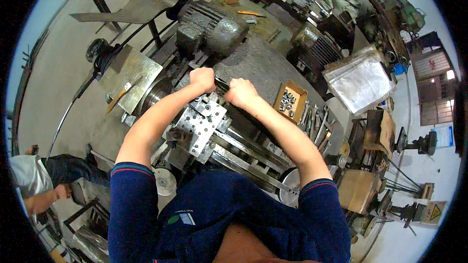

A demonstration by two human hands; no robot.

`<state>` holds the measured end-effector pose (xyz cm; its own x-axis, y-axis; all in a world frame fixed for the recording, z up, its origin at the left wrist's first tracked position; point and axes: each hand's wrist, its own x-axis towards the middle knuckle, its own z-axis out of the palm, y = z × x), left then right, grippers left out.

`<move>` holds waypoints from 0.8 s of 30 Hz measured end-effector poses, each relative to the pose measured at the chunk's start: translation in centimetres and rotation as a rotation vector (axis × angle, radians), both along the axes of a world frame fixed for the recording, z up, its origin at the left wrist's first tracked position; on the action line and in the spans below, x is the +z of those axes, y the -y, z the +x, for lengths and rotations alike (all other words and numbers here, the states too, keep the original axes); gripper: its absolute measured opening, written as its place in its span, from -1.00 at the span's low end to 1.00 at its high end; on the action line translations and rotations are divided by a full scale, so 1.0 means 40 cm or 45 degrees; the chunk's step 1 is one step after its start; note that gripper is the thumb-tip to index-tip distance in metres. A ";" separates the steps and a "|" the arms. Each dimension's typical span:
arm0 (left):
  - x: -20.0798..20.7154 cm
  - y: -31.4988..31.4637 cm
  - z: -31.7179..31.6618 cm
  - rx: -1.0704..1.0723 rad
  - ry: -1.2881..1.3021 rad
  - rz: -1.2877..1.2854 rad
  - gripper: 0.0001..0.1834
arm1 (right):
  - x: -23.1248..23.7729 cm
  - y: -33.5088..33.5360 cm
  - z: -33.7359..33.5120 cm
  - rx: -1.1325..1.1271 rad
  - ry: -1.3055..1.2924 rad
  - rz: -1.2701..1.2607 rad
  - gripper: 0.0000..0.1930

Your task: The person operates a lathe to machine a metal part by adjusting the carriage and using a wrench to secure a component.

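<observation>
Both my arms reach forward over a metalworking lathe. My left hand point(203, 79) is curled into a fist just beyond the machine's drilled metal plate point(201, 125), which is covered in small holes. Close by on its right, my right hand point(241, 92) is also closed, knuckles up. Something dark lies in the narrow gap between the two fists, but I cannot make out what either one grips. Left of my left forearm is a round shiny metal chuck point(158, 95). Bare rails point(243, 158) run from the plate toward the lower right.
Past my hands sits a greasy electric motor point(209, 27). A cardboard box of metal nuts point(291, 101) lies to the right, beside several wrenches point(317, 124). On the left, a brush point(117, 98) rests on a metal cover point(131, 74). Another person point(41, 180) is at the lower left.
</observation>
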<state>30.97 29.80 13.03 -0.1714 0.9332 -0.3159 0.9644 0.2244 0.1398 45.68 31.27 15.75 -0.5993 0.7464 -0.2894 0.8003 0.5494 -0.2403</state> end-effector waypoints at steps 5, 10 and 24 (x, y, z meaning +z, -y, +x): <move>0.003 -0.003 0.004 -0.029 -0.037 0.042 -0.72 | -0.147 0.011 0.070 -0.188 -0.405 -0.084 -0.75; 0.001 -0.009 0.012 -0.042 -0.101 -0.001 -0.71 | -0.181 0.018 0.078 -0.070 -0.477 -0.008 -0.73; 0.288 0.466 -0.190 0.129 1.385 0.301 -0.78 | -0.138 0.233 0.901 -1.428 -0.146 0.356 -0.53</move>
